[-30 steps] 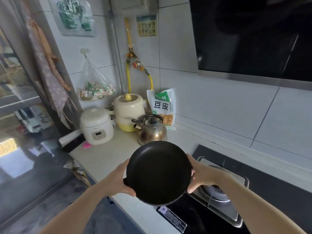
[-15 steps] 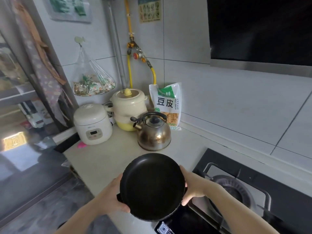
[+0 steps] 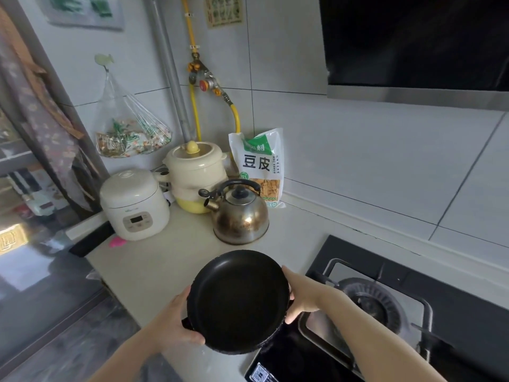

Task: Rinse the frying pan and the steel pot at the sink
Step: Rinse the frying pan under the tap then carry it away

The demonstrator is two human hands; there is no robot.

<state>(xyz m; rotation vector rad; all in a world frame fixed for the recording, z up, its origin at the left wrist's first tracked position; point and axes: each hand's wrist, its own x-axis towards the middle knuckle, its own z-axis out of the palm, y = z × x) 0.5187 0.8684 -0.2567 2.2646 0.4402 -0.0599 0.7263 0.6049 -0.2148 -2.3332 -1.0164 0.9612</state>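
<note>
A black frying pan (image 3: pixel 238 301), now lower centre of frame, has been drawn back from the stove (image 3: pixel 385 307); left hand (image 3: pixel 176 322) and right hand (image 3: pixel 301 295) grip its rim. No sink is seen yet.

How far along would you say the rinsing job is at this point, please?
Early. Done: nothing rinsed. In hand: the black frying pan is gripped by the left hand and right hand beside the gas stove. Left: no sink or steel pot shows.

Black frying pan (image 3: pixel 238 301) gripped by both hands, kettle (image 3: pixel 241 217) behind
</note>
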